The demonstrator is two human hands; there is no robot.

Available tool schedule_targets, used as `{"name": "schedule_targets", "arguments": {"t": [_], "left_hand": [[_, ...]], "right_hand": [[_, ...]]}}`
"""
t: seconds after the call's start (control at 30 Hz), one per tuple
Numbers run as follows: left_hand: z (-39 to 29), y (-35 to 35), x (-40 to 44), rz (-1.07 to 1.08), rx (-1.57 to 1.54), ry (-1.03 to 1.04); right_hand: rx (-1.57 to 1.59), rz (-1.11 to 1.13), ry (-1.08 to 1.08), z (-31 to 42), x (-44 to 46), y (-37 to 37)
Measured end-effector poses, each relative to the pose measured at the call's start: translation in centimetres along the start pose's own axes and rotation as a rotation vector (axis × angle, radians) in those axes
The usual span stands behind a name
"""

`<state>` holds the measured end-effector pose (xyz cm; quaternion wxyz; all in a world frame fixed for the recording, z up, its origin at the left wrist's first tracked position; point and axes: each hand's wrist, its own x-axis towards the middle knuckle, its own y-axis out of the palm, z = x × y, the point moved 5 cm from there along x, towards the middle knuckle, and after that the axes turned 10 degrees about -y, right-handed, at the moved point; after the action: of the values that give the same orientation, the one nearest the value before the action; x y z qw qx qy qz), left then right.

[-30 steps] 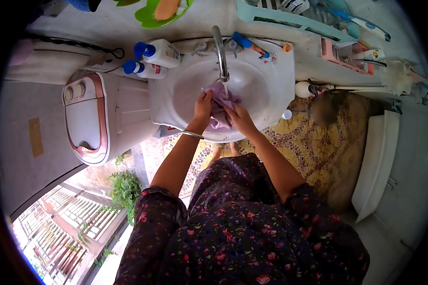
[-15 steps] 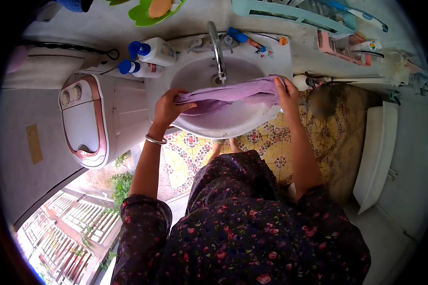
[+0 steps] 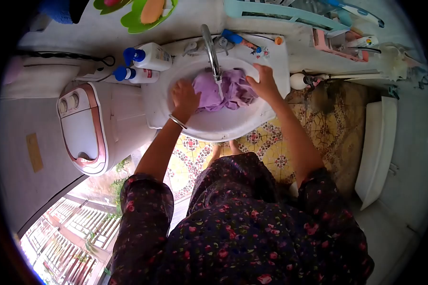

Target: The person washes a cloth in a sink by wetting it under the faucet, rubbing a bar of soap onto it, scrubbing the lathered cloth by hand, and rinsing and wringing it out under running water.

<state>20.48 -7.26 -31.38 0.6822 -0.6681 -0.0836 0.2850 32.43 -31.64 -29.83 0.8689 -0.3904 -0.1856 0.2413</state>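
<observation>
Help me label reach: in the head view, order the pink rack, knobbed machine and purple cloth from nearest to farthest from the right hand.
1. Purple cloth, in the basin.
2. Pink rack, off to the right.
3. Knobbed machine, far left, beyond the basin.

Was a light-purple cloth [image 3: 207,93] | lay crumpled in loose, uneven folds | rested in the white basin [image 3: 218,124], beneath the running faucet [image 3: 209,50]

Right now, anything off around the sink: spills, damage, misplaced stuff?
The floor right of the sink is dark brown, unlike the yellow tiles in front of it; dirt, damp or shadow, can't tell. Otherwise nothing stands out: the purple cloth lies bunched under the running tap.
</observation>
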Motion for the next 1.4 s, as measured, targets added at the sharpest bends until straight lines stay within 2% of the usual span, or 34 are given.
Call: {"name": "schedule_targets", "arguments": {"t": [0.07,0.1,0.17,0.2,0.3,0.33,0.4,0.47,0.5,0.53,0.6,0.67,0.7,0.77,0.8,0.83,0.9,0.97,1.0,1.03,1.1,1.23,1.3,1.37,1.4], "left_hand": [[-3.3,3.5,0.3,-0.107,-0.019,0.179],[-4.7,4.6,1.2,-0.119,-0.022,0.186],[-7.8,7.5,2.4,0.1,-0.012,0.308],[-8.5,8.2,2.0,0.091,-0.015,0.311],[-9.3,10.0,0.1,-0.075,-0.147,0.139],[-9.9,12.2,-0.3,0.202,-0.243,0.149],[-9.4,14.8,-0.6,0.479,-0.332,0.153],[-7.1,14.3,0.0,0.239,-0.35,0.481],[-6.0,12.6,-0.3,0.239,-0.342,0.484],[-4.2,9.6,-0.6,0.285,-0.274,0.317],[-2.4,8.0,0.0,0.324,-0.205,0.15],[-3.3,8.1,-0.5,0.646,-0.075,0.419],[-3.4,7.5,-1.0,0.641,-0.075,0.416],[-4.1,3.3,-1.9,0.166,-0.61,0.359],[-4.9,0.6,-2.7,0.084,-0.671,0.476],[-5.6,-0.5,-3.0,0.079,-0.668,0.471],[-6.8,-2.1,-4.2,0.066,-0.723,0.548],[-7.0,-3.3,-4.9,0.075,-0.686,0.473],[-6.9,-3.4,-5.0,0.088,-0.654,0.403],[-6.9,-2.8,-5.0,0.081,-0.657,0.399],[-6.3,-1.6,-4.5,0.03,-0.604,0.241],[-5.4,-1.0,-4.8,0.007,-0.669,0.19],[-5.2,-0.2,-4.6,0.085,-0.796,0.217],[-5.1,0.5,-4.5,0.049,-0.82,0.182],[-4.9,0.7,-4.4,0.011,-0.843,0.147]], "right_hand": [[0.33,0.047,0.099,1.6,-3.1,2.2],[0.46,0.087,0.166,2.3,-5.1,3.5],[0.649,0.16,0.31,3.5,-8.9,6.0],[0.685,0.195,0.361,3.9,-10.5,7.0],[0.837,0.298,0.477,5.5,-14.1,7.9],[1.017,0.271,0.586,5.4,-14.7,8.0],[1.06,0.251,0.671,4.5,-14.5,8.1],[1.076,0.188,0.781,3.2,-14.3,8.8],[1.071,0.182,0.799,3.2,-13.7,8.5],[1.102,0.166,0.782,2.9,-13.6,8.9],[1.132,0.148,0.76,2.8,-12.7,9.3],[1.001,0.111,0.535,3.6,-10.6,9.0],[1.001,0.112,0.529,3.6,-9.2,8.7],[0.575,0.006,0.182,4.4,-5.0,6.5],[0.55,-0.061,0.097,4.8,-2.8,5.5],[0.525,-0.13,0.01,5.3,-0.3,4.4],[0.202,-0.297,-0.2,6.8,3.7,2.5],[-0.088,-0.411,-0.12,7.3,6.6,1.5],[-0.127,-0.316,-0.056,6.5,8.1,2.3],[-0.127,-0.316,-0.063,6.1,9.0,2.3],[-0.212,0.013,-0.08,5.0,10.6,4.0],[-0.365,-0.055,-0.275,3.6,11.3,3.9],[-0.317,-0.035,-0.294,3.3,11.0,3.5],[-0.17,-0.201,-0.262,3.5,9.4,2.2],[0.028,-0.222,-0.128,3.0,8.0,2.5]]}}
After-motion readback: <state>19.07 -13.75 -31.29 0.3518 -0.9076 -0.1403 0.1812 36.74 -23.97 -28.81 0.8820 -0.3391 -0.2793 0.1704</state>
